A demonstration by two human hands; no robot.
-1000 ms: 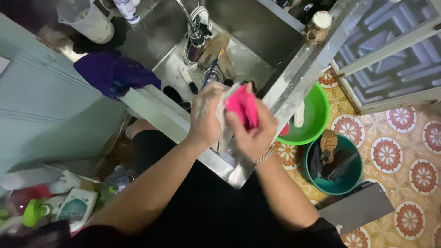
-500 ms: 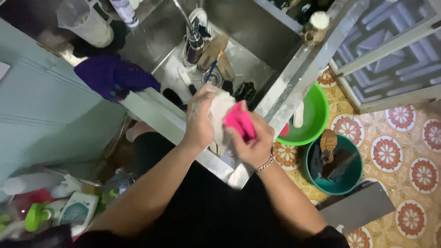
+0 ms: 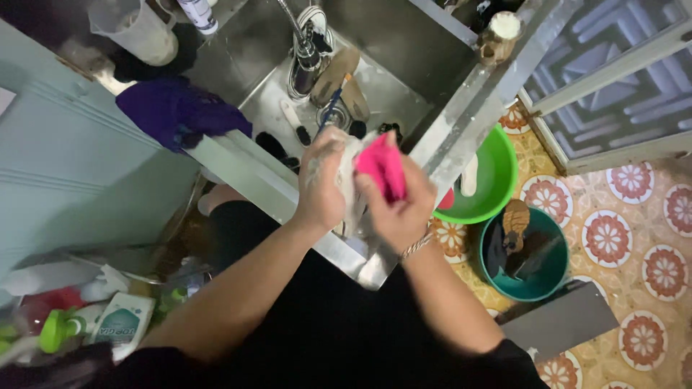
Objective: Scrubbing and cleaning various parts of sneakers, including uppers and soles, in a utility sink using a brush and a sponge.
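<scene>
My left hand point(image 3: 322, 186) and my right hand point(image 3: 398, 213) are pressed together over the near edge of a steel sink point(image 3: 404, 94). Between them is a whitish soapy item point(image 3: 352, 189), gripped by the left hand. The right hand presses a bright pink cloth point(image 3: 382, 167) against it. Both hands look wet and foamy. What the whitish item is cannot be told. In the basin lie a brush, a blue-handled tool point(image 3: 331, 106) and dark small things near the drain.
A tap point(image 3: 301, 37) stands over the basin. A purple cloth point(image 3: 176, 112) hangs on the sink's left rim. A green basin point(image 3: 497, 173) and a teal bucket point(image 3: 526, 256) sit on patterned floor tiles at right. Bottles and a pouch point(image 3: 119, 324) crowd the lower left.
Both hands stayed together over the sink edge. The pink cloth slid slightly against the whitish item, and the view shifted a little.
</scene>
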